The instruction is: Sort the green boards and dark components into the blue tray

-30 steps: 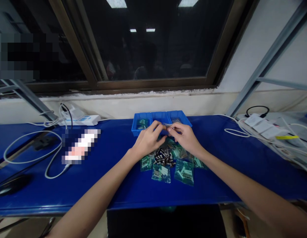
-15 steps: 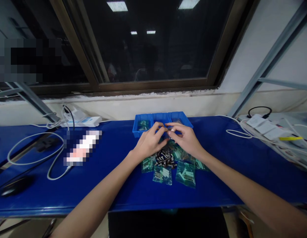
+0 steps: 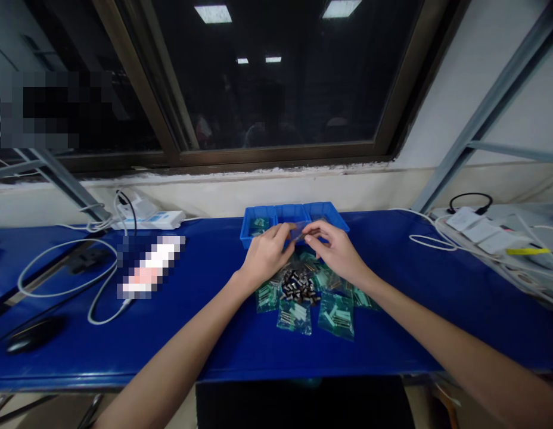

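My left hand [image 3: 266, 256] and my right hand [image 3: 335, 251] meet above the blue bench, both pinching a small clear plastic bag [image 3: 298, 231] between their fingertips. Just behind them stand three blue bins [image 3: 294, 213]; the left one holds green packets. Below the hands lies a heap of small dark cylindrical parts [image 3: 298, 286], ringed by several green-tinted bags of parts [image 3: 335, 310].
The blue bench [image 3: 437, 298] runs left to right under a dark window. A white power strip [image 3: 145, 217] and looping white cables [image 3: 57, 268] lie at the left, with a black mouse [image 3: 33, 333] near the front edge. More cables and white adapters [image 3: 475, 229] sit at the right.
The hands stay together on the small bag, with the fingers shifting slightly. The view has tilted a little, so everything sits a bit lower right in the picture.
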Demonstrator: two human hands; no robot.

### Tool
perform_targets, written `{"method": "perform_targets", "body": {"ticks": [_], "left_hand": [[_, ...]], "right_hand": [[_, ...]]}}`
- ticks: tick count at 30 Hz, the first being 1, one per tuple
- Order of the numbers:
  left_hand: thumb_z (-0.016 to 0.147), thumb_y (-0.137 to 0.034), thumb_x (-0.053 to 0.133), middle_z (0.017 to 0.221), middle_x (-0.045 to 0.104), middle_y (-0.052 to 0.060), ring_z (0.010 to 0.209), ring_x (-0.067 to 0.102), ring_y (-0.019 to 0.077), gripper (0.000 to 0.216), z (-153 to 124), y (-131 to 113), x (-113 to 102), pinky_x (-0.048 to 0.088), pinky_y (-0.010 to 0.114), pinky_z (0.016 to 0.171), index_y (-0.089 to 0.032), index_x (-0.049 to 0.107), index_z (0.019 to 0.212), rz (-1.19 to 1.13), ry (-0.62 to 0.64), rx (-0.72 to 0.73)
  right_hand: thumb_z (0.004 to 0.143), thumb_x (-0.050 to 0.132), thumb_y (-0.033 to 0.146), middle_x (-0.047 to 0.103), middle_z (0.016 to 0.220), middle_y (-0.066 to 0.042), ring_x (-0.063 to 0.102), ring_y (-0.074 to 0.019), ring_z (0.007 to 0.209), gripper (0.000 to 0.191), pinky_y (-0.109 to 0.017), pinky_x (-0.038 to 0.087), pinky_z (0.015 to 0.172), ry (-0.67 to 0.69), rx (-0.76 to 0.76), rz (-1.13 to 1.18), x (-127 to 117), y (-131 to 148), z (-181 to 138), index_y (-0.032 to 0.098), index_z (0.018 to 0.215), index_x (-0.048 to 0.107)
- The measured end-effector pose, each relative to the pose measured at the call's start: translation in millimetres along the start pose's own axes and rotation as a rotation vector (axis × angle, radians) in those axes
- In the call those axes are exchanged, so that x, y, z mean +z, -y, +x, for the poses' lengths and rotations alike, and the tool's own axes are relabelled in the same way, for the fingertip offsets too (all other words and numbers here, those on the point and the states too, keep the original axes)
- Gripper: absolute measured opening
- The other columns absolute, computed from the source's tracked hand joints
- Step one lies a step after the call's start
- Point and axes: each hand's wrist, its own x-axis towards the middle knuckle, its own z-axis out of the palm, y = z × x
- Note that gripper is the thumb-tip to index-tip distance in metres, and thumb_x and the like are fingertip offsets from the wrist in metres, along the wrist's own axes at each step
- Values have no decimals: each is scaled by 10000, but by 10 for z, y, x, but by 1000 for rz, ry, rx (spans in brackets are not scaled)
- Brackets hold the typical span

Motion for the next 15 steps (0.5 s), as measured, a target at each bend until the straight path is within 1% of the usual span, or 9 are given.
{"method": "perform_targets", "body": {"ticks": [2, 4, 5, 6, 8, 10, 12, 15], "left_hand": [[932, -204, 483, 984, 665, 62, 849, 654, 168, 340, -6, 8, 12, 547, 284, 715, -161, 471, 1269, -12, -7, 0], [933, -203, 483, 1031, 666, 67, 849, 659, 158, 436, -12, 12, 16, 551, 276, 727, -163, 394, 1358, -28, -20, -4], [936, -202, 482, 1061, 662, 71, 857, 659, 155, 456, -13, 12, 15, 551, 274, 733, -165, 373, 1377, -33, -24, -2], [941, -205, 479, 1082, 656, 75, 867, 656, 153, 440, -14, 11, 11, 550, 273, 737, -170, 383, 1369, -34, -28, 2], [959, -215, 467, 1063, 654, 70, 871, 649, 154, 306, -11, 8, 0, 544, 272, 729, -178, 480, 1262, -20, -25, 13], [981, -230, 448, 983, 656, 56, 847, 641, 151, 170, -5, 4, -11, 532, 265, 708, -180, 561, 1096, -4, -22, 22], [997, -255, 437, 916, 653, 45, 818, 635, 144, 167, 1, -1, -15, 521, 256, 692, -179, 584, 1015, 2, -27, 28], [1007, -301, 441, 881, 654, 42, 795, 634, 140, 204, 5, -4, -10, 512, 254, 684, -171, 598, 995, -3, -46, 38]], "right_hand": [[900, 537, 282, 633, 944, -62, 612, -183, 844, 143, -268, 469, 579, -4, -2, 22, 6, -26, 1, 208, 1001, 606], [914, 488, 248, 631, 920, -64, 620, -182, 824, 178, -256, 456, 537, 9, 2, 47, 12, -49, 2, 206, 1048, 599], [921, 464, 236, 633, 904, -63, 626, -183, 813, 203, -251, 447, 513, 18, 5, 57, 14, -58, 1, 205, 1071, 597], [924, 448, 227, 638, 890, -62, 633, -185, 805, 225, -249, 441, 496, 26, 6, 64, 17, -63, -1, 203, 1091, 598], [920, 453, 213, 659, 895, -62, 653, -190, 812, 248, -255, 453, 507, 33, 6, 51, 22, -61, -8, 203, 1115, 605], [913, 489, 221, 685, 927, -61, 670, -195, 827, 252, -277, 489, 569, 31, 2, 10, 25, -43, -18, 210, 1128, 621], [917, 516, 245, 703, 926, -54, 678, -192, 814, 243, -307, 514, 650, 31, -9, -48, 22, -15, -27, 218, 1120, 647], [925, 530, 262, 699, 882, -49, 662, -187, 786, 212, -331, 509, 713, -7, -79, -210, 5, 24, -29, 217, 1042, 701]]}}
